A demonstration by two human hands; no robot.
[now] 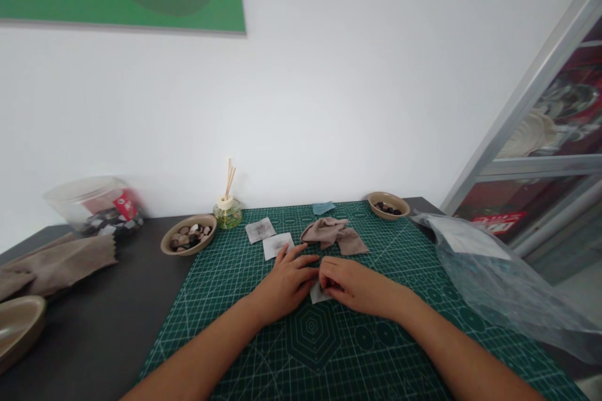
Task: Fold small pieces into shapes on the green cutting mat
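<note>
Sheet [318, 294], lt. grey, pt. hidden; L hand [286, 283] spread, R hand [358, 286] curled, grips unclear.

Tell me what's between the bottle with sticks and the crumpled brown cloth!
In the head view, a smudgy white square and another white square lie there on the green mat, the second by the left hand.

Near the tabletop's [136, 288] far edge, from left to right, stood a tub [75, 203], a bowl [188, 251], a diffuser [227, 214] and a second bowl [388, 214]
</note>
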